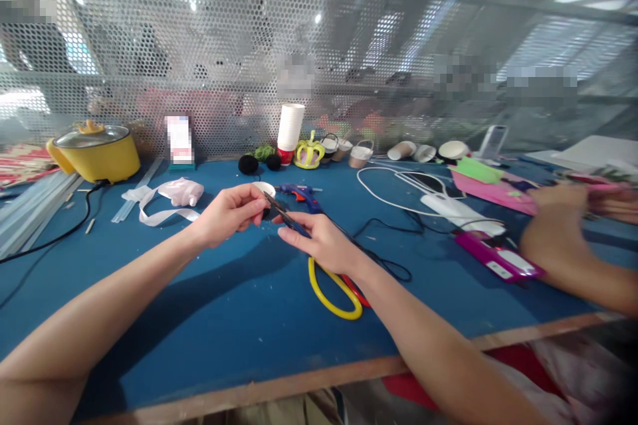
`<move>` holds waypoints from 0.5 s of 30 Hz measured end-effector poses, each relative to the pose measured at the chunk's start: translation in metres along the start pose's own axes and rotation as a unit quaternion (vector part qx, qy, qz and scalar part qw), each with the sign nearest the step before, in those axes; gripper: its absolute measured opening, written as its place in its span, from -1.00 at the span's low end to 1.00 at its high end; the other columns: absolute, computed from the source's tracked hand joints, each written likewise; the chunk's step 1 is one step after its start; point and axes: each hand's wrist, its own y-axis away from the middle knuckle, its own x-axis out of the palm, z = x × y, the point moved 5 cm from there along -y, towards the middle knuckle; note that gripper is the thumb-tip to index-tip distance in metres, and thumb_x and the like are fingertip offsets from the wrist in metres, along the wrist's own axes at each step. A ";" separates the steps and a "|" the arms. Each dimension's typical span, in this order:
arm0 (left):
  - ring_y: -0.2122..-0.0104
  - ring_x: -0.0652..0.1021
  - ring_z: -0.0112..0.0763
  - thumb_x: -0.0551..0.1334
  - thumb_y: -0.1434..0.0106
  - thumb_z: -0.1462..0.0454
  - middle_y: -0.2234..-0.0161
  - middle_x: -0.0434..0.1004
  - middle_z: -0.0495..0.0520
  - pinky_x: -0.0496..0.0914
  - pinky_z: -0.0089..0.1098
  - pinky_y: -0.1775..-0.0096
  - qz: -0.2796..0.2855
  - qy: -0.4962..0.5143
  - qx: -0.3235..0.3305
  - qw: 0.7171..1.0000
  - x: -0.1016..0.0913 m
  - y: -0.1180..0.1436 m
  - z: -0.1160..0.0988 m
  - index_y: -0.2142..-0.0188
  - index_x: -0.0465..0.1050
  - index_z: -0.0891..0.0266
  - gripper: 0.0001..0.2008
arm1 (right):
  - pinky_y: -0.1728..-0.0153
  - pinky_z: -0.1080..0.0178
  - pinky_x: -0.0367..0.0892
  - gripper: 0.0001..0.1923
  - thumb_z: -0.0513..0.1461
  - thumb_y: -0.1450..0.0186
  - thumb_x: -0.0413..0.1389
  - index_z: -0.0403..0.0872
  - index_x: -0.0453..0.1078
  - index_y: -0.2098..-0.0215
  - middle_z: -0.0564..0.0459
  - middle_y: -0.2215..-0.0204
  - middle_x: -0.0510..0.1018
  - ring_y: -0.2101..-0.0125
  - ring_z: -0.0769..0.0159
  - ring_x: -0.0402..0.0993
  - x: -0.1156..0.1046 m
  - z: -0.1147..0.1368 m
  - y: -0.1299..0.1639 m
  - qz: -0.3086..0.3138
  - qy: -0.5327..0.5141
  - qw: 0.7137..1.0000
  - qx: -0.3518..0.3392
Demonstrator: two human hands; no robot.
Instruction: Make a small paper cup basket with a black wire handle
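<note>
My left hand (238,211) is closed in a pinch in front of my chest, above the blue table. What its fingertips hold is too small to make out. Close to those fingertips is the dark tip of a pair of scissors (290,219), which my right hand (321,239) grips around the middle. Yellow and red loop handles show below that hand, and their join with the blades is hidden by it. Just behind both hands lie a blue glue gun (304,198) and a white paper cup (264,188), partly covered by my fingers.
A yellow electric pot (102,153) and clear glue sticks (42,212) are at left, near white ribbon (169,215). Stacked cups (290,125), black yarn balls (248,164) and small baskets (361,154) line the back. Cables, a power strip (461,214) and another person's arm (573,252) are at right.
</note>
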 end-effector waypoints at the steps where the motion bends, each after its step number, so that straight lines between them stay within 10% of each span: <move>1: 0.73 0.14 -0.71 0.20 -0.12 0.17 0.66 0.29 -0.09 -0.02 -0.59 0.68 0.001 0.001 0.000 1.000 0.000 0.000 0.000 0.45 0.28 0.30 -0.78 | 0.37 0.29 0.28 -0.66 -0.09 -0.21 0.01 -0.16 0.39 0.19 0.03 0.33 0.51 0.37 0.31 0.40 0.001 -0.001 0.000 0.003 -0.002 1.000 0.003; 15: 0.77 0.02 -0.76 0.18 -0.16 0.27 0.68 0.26 -0.12 -0.09 -0.62 0.70 0.081 0.190 -0.090 0.974 0.003 0.001 0.008 0.43 0.30 0.29 -0.89 | 0.26 0.24 0.32 -0.60 -0.10 -0.19 0.04 -0.17 0.29 0.07 -0.07 0.23 0.50 0.27 0.25 0.43 -0.004 0.003 -0.001 -0.036 0.041 0.997 -0.046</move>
